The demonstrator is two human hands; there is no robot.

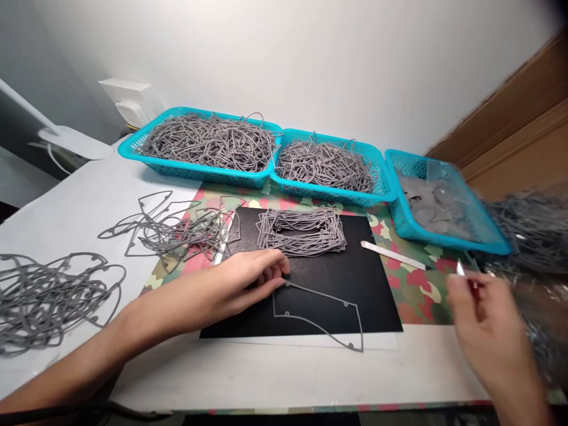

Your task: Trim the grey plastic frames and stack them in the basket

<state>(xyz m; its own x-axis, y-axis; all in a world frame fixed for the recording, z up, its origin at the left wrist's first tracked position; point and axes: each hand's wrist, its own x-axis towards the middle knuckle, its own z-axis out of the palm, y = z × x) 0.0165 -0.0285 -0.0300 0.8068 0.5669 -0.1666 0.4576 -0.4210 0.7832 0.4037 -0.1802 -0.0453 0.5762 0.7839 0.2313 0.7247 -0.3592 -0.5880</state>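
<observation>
A thin grey gasket, an outline frame with small ring tabs, lies on the black sheet. My left hand is at its upper left corner, fingers curled and thumb tip on the edge. My right hand, somewhat blurred, is off to the right, closed around a small tool with a silvery pointed tip and a bit of red; the rest of it is hidden by the fingers. Behind the single gasket is a neat stack of gaskets. A flat pale stick rests across the sheet's right edge.
Two turquoise baskets heaped with grey gaskets stand along the wall. A third basket holds flat grey pieces. Loose gasket piles lie left. Plastic-wrapped bundles and cardboard are at right.
</observation>
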